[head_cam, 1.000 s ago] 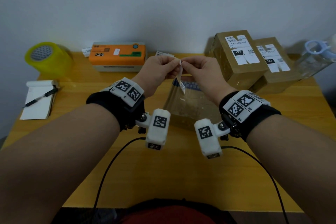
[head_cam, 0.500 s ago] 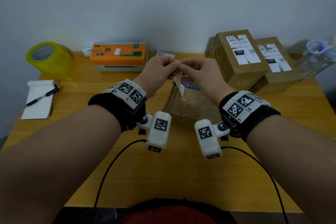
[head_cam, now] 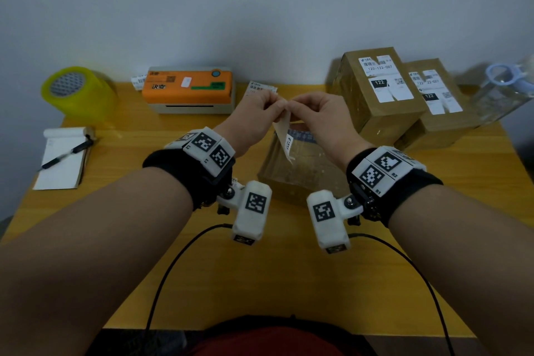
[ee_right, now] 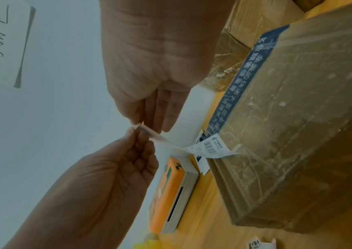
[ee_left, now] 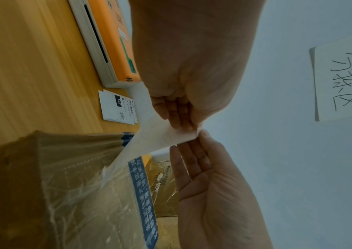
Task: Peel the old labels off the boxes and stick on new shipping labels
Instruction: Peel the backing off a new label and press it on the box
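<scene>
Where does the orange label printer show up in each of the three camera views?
Head: orange label printer at the table's back edge, upper left of the hands.
Left wrist: top centre, partly behind the left hand.
Right wrist: lower centre, below the left hand's fingers.
Shared landmark: the taped cardboard box with the blue strip.
</scene>
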`<state>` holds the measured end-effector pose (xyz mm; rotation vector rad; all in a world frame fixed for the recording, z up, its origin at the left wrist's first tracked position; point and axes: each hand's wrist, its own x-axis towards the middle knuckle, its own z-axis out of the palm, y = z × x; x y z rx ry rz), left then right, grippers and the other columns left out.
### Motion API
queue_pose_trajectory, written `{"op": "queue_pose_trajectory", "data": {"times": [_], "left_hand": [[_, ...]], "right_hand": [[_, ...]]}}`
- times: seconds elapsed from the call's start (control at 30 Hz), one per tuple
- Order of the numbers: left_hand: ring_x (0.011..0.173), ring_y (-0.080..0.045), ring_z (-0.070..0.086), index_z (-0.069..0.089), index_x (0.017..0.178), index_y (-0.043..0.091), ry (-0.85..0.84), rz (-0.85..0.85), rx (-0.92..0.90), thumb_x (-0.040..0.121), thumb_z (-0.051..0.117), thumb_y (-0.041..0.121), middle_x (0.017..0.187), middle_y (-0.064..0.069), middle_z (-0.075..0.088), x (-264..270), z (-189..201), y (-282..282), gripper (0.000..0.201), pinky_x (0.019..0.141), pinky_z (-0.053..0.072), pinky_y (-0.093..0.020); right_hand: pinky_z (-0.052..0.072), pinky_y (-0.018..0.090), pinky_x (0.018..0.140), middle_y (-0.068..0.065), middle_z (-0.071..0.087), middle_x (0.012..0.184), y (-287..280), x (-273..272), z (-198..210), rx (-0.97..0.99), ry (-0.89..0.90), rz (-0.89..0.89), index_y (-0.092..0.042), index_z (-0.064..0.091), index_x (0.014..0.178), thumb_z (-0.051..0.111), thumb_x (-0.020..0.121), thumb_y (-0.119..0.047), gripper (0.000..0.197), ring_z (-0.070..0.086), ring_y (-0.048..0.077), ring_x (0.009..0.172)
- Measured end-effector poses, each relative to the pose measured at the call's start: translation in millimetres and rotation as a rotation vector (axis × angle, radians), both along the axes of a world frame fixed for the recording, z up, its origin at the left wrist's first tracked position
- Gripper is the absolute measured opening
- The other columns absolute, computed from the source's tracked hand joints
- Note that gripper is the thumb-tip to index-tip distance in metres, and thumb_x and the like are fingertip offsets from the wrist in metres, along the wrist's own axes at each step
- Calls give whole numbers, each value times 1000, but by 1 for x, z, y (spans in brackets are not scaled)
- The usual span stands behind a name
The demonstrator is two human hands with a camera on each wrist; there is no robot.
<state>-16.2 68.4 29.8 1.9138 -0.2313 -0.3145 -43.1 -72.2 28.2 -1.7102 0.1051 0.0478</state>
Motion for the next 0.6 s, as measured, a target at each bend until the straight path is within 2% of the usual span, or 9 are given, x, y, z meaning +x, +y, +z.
{"op": "queue_pose_trajectory", "data": {"times": [0.1, 0.17, 0.23, 0.3, 0.37, 0.43, 0.6], "left_hand": [[77, -6, 55, 55, 83, 20, -2, 0, 12, 98, 45, 15, 85, 2, 59, -1, 2, -1, 19, 67, 44, -14], [77, -4, 57, 57, 83, 19, 4, 11, 6, 98, 46, 16, 84, 3, 61, -1, 3, 0, 19, 66, 45, -13], [79, -6, 59, 61, 87, 16, 13, 15, -12, 97, 49, 19, 84, 3, 63, -1, 4, 1, 15, 70, 47, -16], [80, -6, 60, 63, 92, 12, 10, -2, -8, 95, 53, 22, 85, 2, 64, -1, 6, 1, 14, 73, 50, -18], [77, -4, 60, 64, 91, 10, 0, -19, 0, 93, 55, 20, 83, 2, 64, 0, 8, 2, 13, 71, 51, -16], [74, -4, 58, 64, 87, 9, -10, -29, -1, 93, 55, 16, 81, 2, 62, 1, 11, 3, 12, 69, 50, -13], [77, -11, 53, 58, 78, 15, 14, -41, -11, 94, 54, 14, 79, 1, 58, 0, 14, 3, 16, 74, 46, -22]], "right_hand": [[58, 38, 80, 13, 69, 94, 2, 0, -3, -14, 9, -26, -3, 65, 100, 58, 93, -14, 15, 68, 25, 86], [58, 38, 77, 10, 67, 91, 4, 0, -4, -19, 16, -35, -3, 63, 101, 57, 93, -14, 15, 65, 18, 80], [58, 38, 76, 5, 65, 87, 2, 0, -4, -36, 16, -35, -2, 63, 102, 57, 93, -15, 17, 63, 11, 75], [58, 32, 73, 1, 65, 84, 0, 1, -2, -54, 9, -23, -3, 64, 101, 58, 93, -15, 16, 61, 2, 70], [57, 22, 67, -1, 64, 83, -2, 1, 0, -65, -7, -6, -5, 65, 99, 59, 92, -14, 13, 60, -3, 66], [53, 17, 65, 1, 65, 84, -3, 2, 2, -72, -17, 0, -5, 66, 98, 59, 92, -13, 13, 60, -1, 69], [50, 18, 70, 1, 63, 83, -2, 3, 5, -83, 1, 14, -8, 65, 96, 58, 92, -17, 11, 57, 6, 75]]}}
